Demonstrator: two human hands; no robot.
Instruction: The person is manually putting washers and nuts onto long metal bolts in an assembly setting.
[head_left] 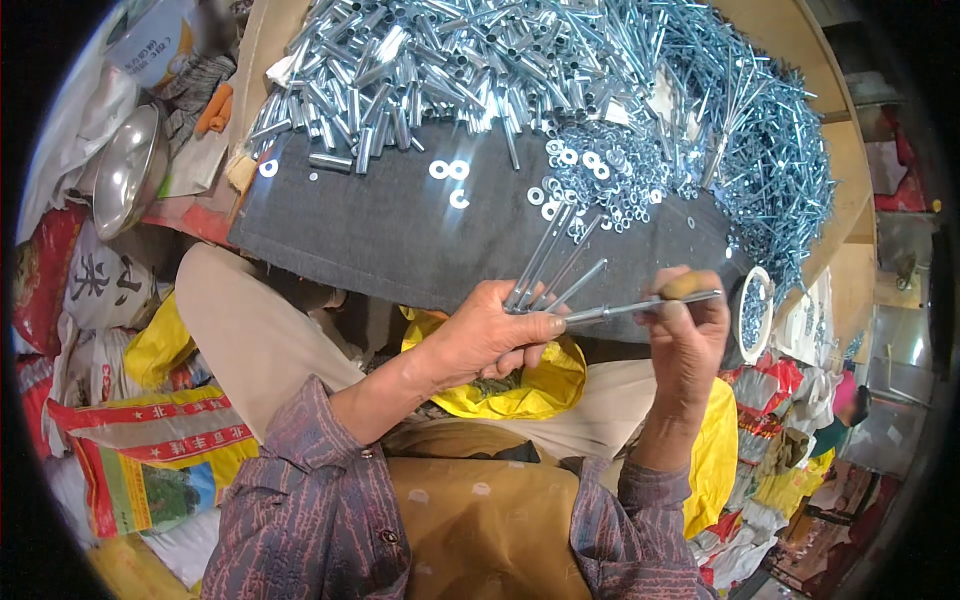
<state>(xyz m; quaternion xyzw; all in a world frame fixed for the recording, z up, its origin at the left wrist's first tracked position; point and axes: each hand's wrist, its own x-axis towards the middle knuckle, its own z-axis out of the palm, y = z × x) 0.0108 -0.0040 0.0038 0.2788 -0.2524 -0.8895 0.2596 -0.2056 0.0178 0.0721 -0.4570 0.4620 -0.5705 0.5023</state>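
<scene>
My left hand (485, 325) is closed around several long thin metal bolts (542, 262), which fan up and away between its fingers. One more bolt (620, 308) lies almost level, its left end at my left thumb. My right hand (692, 325) pinches that bolt near its right end; a yellowish cover sits on one finger. Whether a nut or washer is on the tip there is hidden by the fingers. Just beyond the hands, a heap of flat washers and small nuts (605, 175) lies on the dark work surface (370, 225).
Shiny metal tubes (400, 70) are piled at the back, with long bolts (780, 160) heaped along the right. A white-rimmed round container (757, 310) of small parts stands beside my right hand. A yellow bag (520, 395) is between my legs; a metal bowl (130, 172) is at left.
</scene>
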